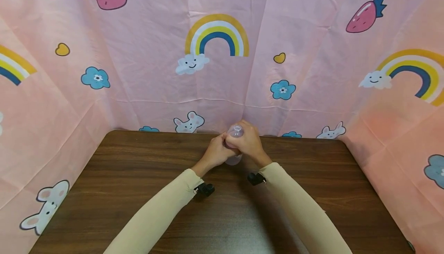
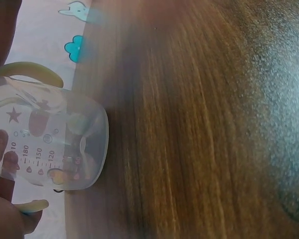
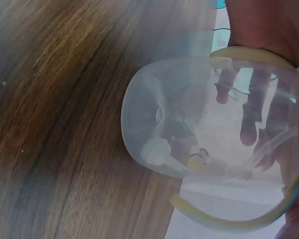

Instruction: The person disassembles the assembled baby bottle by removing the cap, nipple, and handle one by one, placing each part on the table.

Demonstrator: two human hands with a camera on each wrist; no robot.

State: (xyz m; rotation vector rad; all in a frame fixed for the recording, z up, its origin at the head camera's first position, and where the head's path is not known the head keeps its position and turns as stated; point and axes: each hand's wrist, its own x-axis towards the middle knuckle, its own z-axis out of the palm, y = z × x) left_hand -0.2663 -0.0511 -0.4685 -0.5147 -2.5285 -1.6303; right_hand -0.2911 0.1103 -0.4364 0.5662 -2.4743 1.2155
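Both hands hold a clear baby bottle with a straw inside (image 1: 234,160) near the table's far edge. My left hand (image 1: 216,150) grips the bottle around its upper body and handles. Higher up, my right hand (image 1: 251,141) curls around the collar by the clear domed cap (image 1: 237,130). In the left wrist view the bottle (image 2: 55,134) shows printed volume marks and a star. A yellowish curved handle (image 2: 35,71) projects from its side. The right wrist view shows another handle (image 3: 229,224), the straw's pale weighted end (image 3: 157,151) and fingers behind the clear wall.
The dark wood-grain table (image 1: 156,165) extends around the hands. A pink printed cloth (image 1: 149,73) hangs behind it and along both sides, close to the far edge. Small black wrist cameras (image 1: 205,189) sit on both cream sleeves (image 1: 163,204).
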